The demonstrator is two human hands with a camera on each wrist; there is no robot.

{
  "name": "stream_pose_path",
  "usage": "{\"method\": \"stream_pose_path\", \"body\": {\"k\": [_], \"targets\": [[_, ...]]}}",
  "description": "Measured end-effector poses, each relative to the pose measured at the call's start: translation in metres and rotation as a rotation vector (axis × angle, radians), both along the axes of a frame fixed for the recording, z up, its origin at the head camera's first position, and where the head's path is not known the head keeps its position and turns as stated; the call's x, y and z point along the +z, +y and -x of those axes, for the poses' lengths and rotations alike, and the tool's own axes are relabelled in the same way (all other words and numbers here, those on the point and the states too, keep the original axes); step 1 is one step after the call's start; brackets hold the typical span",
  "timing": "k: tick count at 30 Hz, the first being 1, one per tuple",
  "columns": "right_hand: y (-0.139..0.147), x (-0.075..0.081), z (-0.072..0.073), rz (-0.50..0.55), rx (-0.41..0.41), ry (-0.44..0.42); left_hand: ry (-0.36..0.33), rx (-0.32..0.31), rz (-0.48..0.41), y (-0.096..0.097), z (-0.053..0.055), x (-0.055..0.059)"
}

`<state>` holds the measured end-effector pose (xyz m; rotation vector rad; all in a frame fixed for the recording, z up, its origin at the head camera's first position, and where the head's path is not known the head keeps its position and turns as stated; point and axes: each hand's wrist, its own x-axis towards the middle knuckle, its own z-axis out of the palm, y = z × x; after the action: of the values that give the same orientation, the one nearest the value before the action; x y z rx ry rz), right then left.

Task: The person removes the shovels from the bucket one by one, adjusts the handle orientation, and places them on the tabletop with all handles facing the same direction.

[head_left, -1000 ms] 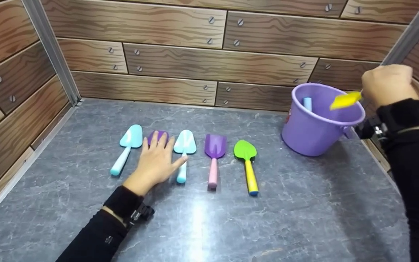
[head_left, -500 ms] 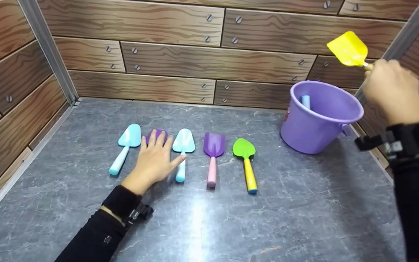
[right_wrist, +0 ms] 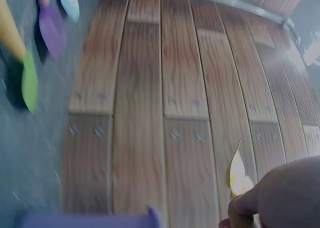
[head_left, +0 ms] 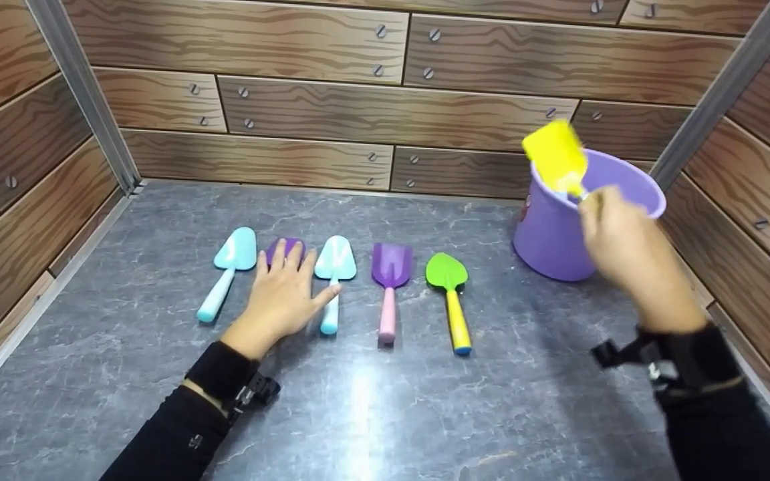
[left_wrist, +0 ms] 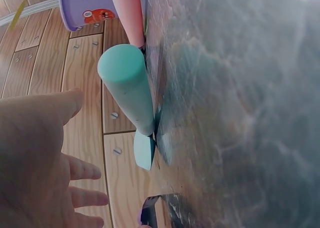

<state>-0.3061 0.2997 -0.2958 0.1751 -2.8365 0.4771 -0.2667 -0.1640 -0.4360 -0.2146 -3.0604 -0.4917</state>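
Note:
My right hand [head_left: 629, 250] grips a yellow toy shovel [head_left: 554, 157] by its handle, blade up, in front of the left rim of the purple bucket [head_left: 549, 234]. The right wrist view shows the yellow shovel [right_wrist: 237, 174] in the curled fingers. Fingers spread, my left hand [head_left: 283, 294] lies over a purple shovel [head_left: 289, 245], whose handle is hidden beneath it. The left thumb reaches over the handle of a light-blue trowel [head_left: 335, 260]. In the left wrist view that trowel [left_wrist: 127, 87] appears beside the straight fingers of my left hand [left_wrist: 35, 163].
Another light-blue trowel [head_left: 238, 248] lies left of my left hand. To the right, a purple shovel with a pink handle [head_left: 392, 266] and a green trowel with a yellow handle [head_left: 450, 270] lie on the grey tabletop [head_left: 258, 414]. Wood-patterned walls [head_left: 305, 107] enclose the back and sides.
The yellow shovel rose out of the bucket's mouth, then swung left and down with my right hand to the bucket's near left side. My left hand has stayed in place.

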Motion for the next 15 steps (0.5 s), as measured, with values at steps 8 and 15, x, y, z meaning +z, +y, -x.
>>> {"method": "stream_pose_path", "body": {"k": [8,15], "targets": [[-0.02,-0.062,-0.009,0.038,0.083,-0.114,-0.005,-0.004,-0.003,0.002,-0.001,-0.002],[-0.034,-0.091,-0.006,-0.001,0.081,-0.191,0.001,-0.004,0.0,0.0,-0.001,0.0]]}}
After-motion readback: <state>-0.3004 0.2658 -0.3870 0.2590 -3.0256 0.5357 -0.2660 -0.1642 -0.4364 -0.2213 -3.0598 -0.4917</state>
